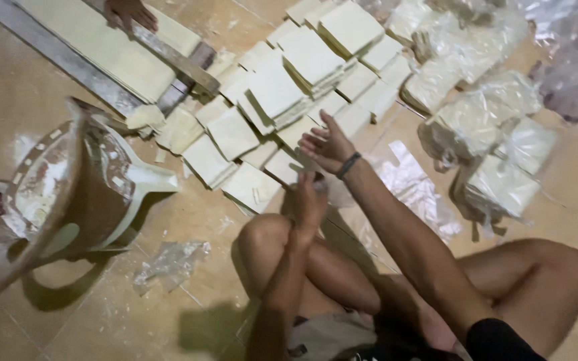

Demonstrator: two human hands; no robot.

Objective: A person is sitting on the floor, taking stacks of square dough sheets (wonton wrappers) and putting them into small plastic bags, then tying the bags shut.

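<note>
Bent knees sit nearest, and beyond them the right hand [328, 144] reaches open-fingered, holding nothing, over cut dough squares [282, 100] at twelve o'clock; bagged stacks [496, 184] at two o'clock look finished, while the left hand [309, 200] is too blurred to judge.

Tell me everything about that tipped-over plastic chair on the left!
The plastic chair lies tipped on its side on the tiled floor, left of the stacked pale squares. It looks cream-coloured, dusted and smeared with white powder, its legs sticking out rightward. It casts a dark shadow below. Neither hand touches it.
</note>
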